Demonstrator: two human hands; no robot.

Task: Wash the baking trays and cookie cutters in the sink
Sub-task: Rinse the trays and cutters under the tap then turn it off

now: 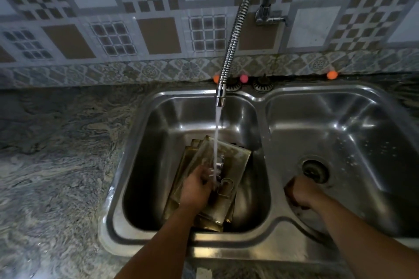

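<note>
Cookie cutter (217, 169): small metal piece pinched in the fingers of the left hand, right under the water stream, above the stacked trays; its shape is blurred by the water
Second cutter (226, 186): rounded metal outline lying on the top tray, just right of the left hand
Baking trays (235, 156): several brownish, stained flat trays stacked askew in the left basin, leaning from the basin's near wall toward its middle
Left hand (196, 188): over the trays, fingers curled round the small cutter; water running over the fingertips
Right hand (300, 192): down in the right basin, just beside the drain, fingers curled on a dark brown pad-like thing (289, 188); what it is I cannot tell
Drain (315, 170): round strainer in the right basin floor
Faucet (231, 52): flexible ribbed metal hose bending down over the left basin; water flowing
Sink (260, 244): steel double basin, set in a swirled stone counter (56, 165)
Wall (113, 7): patterned tiles behind the sink
</note>
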